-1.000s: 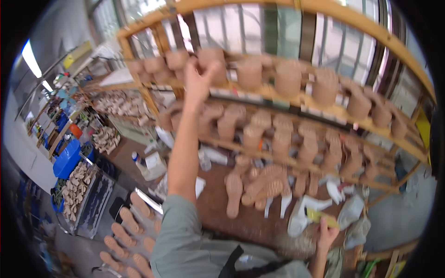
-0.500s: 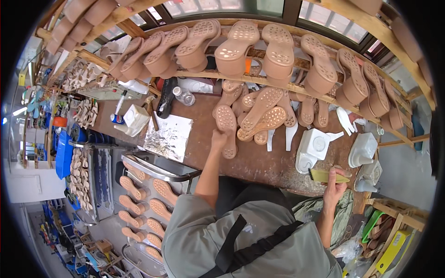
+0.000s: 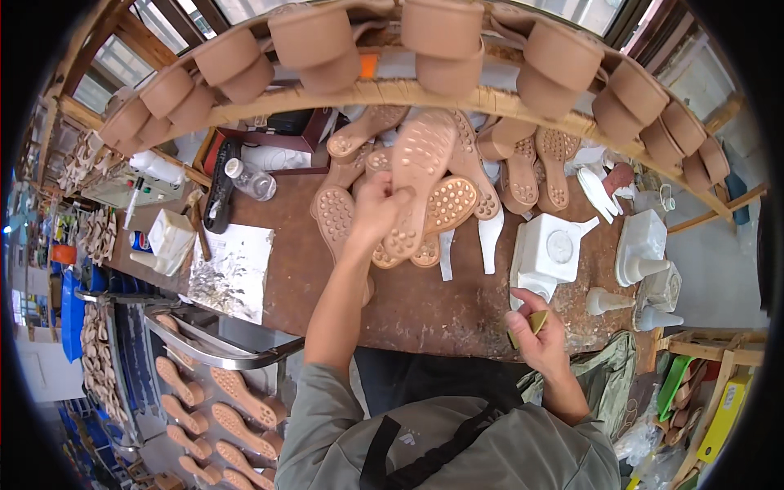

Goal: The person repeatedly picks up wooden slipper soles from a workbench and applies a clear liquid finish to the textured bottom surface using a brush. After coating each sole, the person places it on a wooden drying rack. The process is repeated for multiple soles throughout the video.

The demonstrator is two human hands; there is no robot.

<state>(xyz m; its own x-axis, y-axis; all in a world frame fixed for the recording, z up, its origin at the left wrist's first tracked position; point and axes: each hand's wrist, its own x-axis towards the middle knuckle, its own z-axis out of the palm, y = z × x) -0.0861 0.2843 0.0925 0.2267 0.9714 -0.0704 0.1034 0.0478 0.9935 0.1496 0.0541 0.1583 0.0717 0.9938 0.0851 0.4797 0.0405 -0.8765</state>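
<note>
My left hand [image 3: 377, 211] is closed round the narrow waist of a tan shoe sole [image 3: 426, 151], its thumb across the studded face. That sole is tilted over a pile of similar soles, among them a studded sole [image 3: 452, 206] just right of it and another sole [image 3: 333, 214] to its left. Nearer the table's front edge, my right hand [image 3: 542, 336] pinches a small, flat yellow-green piece [image 3: 527, 328], mostly hidden by the fingers; its kind I cannot make out. Just beyond the right hand stands a white plastic container [image 3: 554, 249] with a spout.
A wooden rack [image 3: 351, 96] of heeled soles spans the table's far side. Leftward lie stained white paper [image 3: 229, 265], a hammer [image 3: 198, 224] and a clear bottle [image 3: 251, 181]. More white containers [image 3: 641, 245] stand right. A metal-framed cart [image 3: 220, 355] of soles is at lower left.
My left hand has left the sole it touched on the table and now holds another, raised over the pile. My right hand has moved left with the yellow-green piece. The view has shifted.
</note>
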